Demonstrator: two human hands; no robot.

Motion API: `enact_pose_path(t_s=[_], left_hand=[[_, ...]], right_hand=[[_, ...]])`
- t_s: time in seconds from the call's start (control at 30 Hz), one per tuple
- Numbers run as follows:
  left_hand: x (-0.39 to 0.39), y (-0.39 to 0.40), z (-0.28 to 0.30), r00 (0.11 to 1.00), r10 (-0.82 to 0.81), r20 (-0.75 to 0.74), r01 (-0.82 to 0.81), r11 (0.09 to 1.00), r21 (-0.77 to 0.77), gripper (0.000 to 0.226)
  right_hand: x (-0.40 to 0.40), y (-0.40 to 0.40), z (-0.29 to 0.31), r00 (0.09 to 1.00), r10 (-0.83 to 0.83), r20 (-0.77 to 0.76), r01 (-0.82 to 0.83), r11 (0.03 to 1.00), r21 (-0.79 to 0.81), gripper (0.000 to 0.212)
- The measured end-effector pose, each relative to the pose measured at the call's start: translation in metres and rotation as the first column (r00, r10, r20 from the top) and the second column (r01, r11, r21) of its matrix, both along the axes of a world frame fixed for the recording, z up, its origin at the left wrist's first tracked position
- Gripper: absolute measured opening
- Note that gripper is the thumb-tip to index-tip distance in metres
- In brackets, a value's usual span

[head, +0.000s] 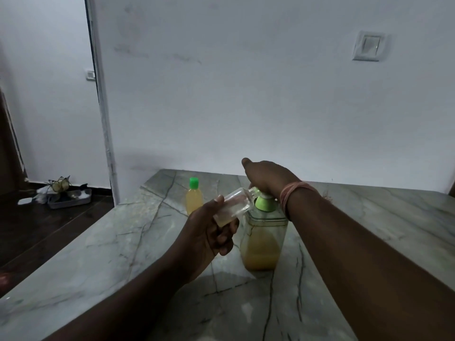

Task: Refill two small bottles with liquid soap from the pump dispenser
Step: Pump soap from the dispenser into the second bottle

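A clear pump dispenser (262,244) with a green collar stands on the marble counter (103,254), about half full of yellow soap. My right hand (267,179) lies on top of its pump head, covering it. My left hand (209,233) grips a small clear bottle (237,204), uncapped and tilted, its mouth up against the pump spout. A thin layer of yellowish liquid sits at its bottom end. A second small bottle (194,196), filled with yellow soap and closed with a green cap, stands upright behind, to the left.
A white wall rises right behind the counter, with a switch plate (369,46) at upper right. The counter's left edge drops to a dark floor, where a tray with clutter (66,194) lies by a door frame (104,119).
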State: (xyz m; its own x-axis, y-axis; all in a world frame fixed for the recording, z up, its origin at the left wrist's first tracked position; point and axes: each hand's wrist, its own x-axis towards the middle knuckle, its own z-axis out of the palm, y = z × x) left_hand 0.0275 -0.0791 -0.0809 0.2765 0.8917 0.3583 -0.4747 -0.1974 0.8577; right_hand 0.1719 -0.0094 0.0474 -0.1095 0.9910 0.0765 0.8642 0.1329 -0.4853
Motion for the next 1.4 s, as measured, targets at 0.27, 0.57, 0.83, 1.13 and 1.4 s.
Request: enact_pose_path(t_s=[0.27,0.57,0.83,1.13,1.4], left_hand=[[0.001,-0.004,0.002,1.0,0.024,-0.006,-0.024,1.0,-0.007,0.05],[0.0,0.001,0.001,1.0,0.019,0.005,-0.019,1.0,-0.005,0.046],[-0.002,0.001,0.0,1.0,-0.005,0.011,0.005,1.0,-0.005,0.045],[0.0,-0.003,0.002,1.0,0.005,0.011,-0.005,1.0,-0.005,0.048],[-0.001,0.002,0.001,1.0,-0.003,0.009,0.003,1.0,0.003,0.04]], right_hand=[[-0.003,-0.007,0.013,0.998,-0.018,0.054,0.021,0.999,-0.048,0.06],[-0.003,-0.003,0.004,0.999,-0.02,0.041,0.021,0.999,-0.024,0.051],[0.0,0.001,0.0,1.0,-0.011,-0.002,0.011,0.999,0.043,0.062],[-0.001,-0.009,0.01,0.997,0.003,0.08,0.0,0.999,-0.037,0.058],[-0.001,-0.002,0.001,0.998,-0.002,0.069,0.002,1.0,0.012,0.051]])
